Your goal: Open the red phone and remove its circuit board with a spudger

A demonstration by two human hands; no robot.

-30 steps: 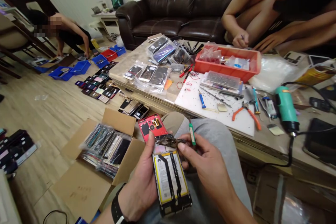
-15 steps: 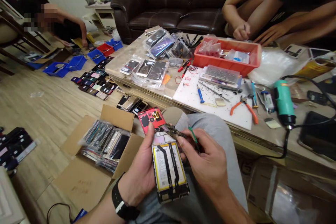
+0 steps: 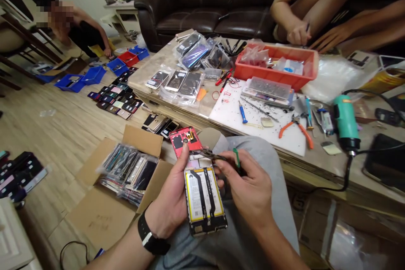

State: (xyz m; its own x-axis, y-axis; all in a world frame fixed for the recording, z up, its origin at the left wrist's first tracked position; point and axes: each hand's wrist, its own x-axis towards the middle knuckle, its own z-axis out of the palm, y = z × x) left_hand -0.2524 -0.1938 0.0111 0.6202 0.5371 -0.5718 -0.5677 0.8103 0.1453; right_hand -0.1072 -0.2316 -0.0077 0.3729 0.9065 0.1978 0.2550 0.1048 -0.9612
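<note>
An opened phone (image 3: 205, 198) with its battery and two black ribbon cables showing lies in my left hand (image 3: 172, 200), which also has a red back cover (image 3: 183, 141) under its thumb at the phone's top end. My right hand (image 3: 248, 185) pinches a thin dark part (image 3: 205, 152), seen nearly edge-on, above the phone's upper end. A green-handled tool (image 3: 236, 159), mostly hidden, sticks up between the fingers of that same hand.
An open carton (image 3: 152, 181) of bagged phones stands left of my knees. Ahead, the table (image 3: 142, 71) holds bagged phones, a red bin (image 3: 275, 74), orange pliers (image 3: 295, 128), a blue screwdriver (image 3: 243, 114) and a green heat gun (image 3: 345, 122). Two people sit beyond.
The dark part has turned to a flatter, more edge-on angle above the phone. The green-handled tool has shifted slightly with my right hand. The view has moved a little.
</note>
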